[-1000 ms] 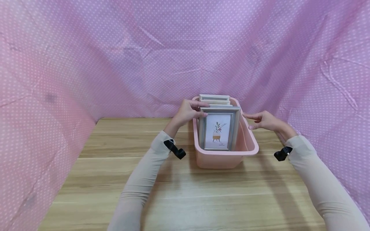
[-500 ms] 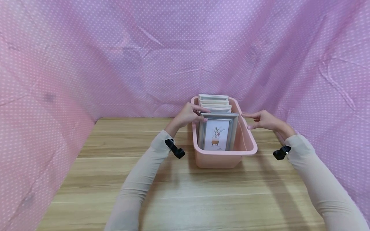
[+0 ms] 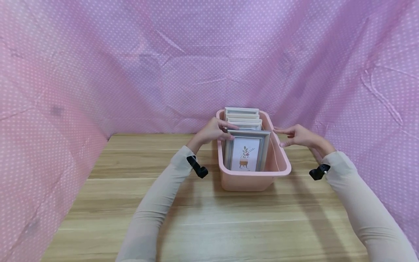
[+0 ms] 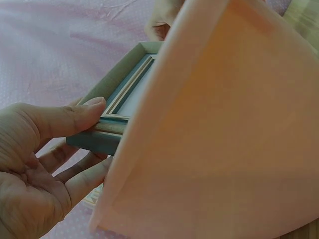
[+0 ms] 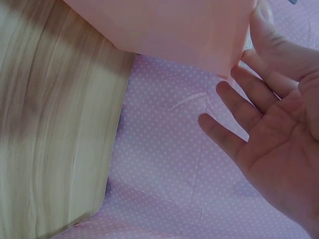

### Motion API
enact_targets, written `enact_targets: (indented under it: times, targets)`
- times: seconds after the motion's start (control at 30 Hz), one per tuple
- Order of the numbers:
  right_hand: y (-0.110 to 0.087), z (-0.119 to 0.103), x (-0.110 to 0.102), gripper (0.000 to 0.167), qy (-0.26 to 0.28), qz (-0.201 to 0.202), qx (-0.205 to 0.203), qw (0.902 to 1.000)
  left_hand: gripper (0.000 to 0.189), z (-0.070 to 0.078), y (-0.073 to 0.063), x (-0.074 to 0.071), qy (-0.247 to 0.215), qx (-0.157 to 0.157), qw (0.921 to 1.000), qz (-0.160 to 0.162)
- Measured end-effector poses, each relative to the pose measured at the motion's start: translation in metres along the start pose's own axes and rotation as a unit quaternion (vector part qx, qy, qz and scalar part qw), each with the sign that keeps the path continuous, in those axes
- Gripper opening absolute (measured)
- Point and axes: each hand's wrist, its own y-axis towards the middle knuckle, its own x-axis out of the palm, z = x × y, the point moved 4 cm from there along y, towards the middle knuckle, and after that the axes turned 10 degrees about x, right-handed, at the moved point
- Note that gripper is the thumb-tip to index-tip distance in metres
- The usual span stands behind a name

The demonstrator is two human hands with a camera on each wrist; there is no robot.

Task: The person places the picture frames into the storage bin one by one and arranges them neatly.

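A pink plastic bin (image 3: pixel 247 182) stands on the table with several picture frames upright inside. My left hand (image 3: pixel 212 131) pinches the nearest picture frame (image 3: pixel 245 152) by its upper left corner. That frame is silver-grey, with a potted-plant print, and its foot is down in the bin. In the left wrist view the thumb lies on the front of the frame, with the fingers behind it. My right hand (image 3: pixel 300 136) is at the bin's right rim, fingers mostly straight and spread; in the right wrist view its thumb and index fingertip touch the bin's edge.
More pale picture frames (image 3: pixel 242 110) stand in a row behind the front one, at the bin's far end. A wooden table (image 3: pixel 131 189) carries the bin. Pink dotted cloth (image 3: pixel 196 65) hangs behind and along both sides.
The top of the front picture frame has come down and toward me, with my left hand moving along. A wider gap shows behind it. My right hand has stayed at the rim.
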Motion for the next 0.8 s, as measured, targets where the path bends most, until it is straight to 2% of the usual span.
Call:
enact_targets:
  times: [0.17, 0.43, 0.63, 0.8]
  targets:
    - [-0.0001, 0.0017, -0.0008, 0.068, 0.005, -0.019, 0.011, 0.9997, 0.037, -0.002, -0.0002, 0.0004, 0.019, 0.003, 0.9998, -0.006]
    - [0.0039, 0.0001, -0.0031, 0.068, 0.01, -0.026, 0.025, 0.9993, 0.034, -0.0015, 0.0028, 0.0007, 0.09, 0.022, 0.9954, -0.026]
    - [0.0034, 0.0016, -0.0017, 0.068, 0.016, -0.024, 0.032, 0.9991, 0.033, -0.0027, 0.0043, 0.0027, 0.093, 0.017, 0.9948, -0.039]
    - [0.0027, 0.0019, -0.0007, 0.067, 0.013, -0.014, 0.033, 0.9993, 0.032, -0.0039, 0.0049, 0.004, 0.079, 0.005, 0.9954, -0.054]
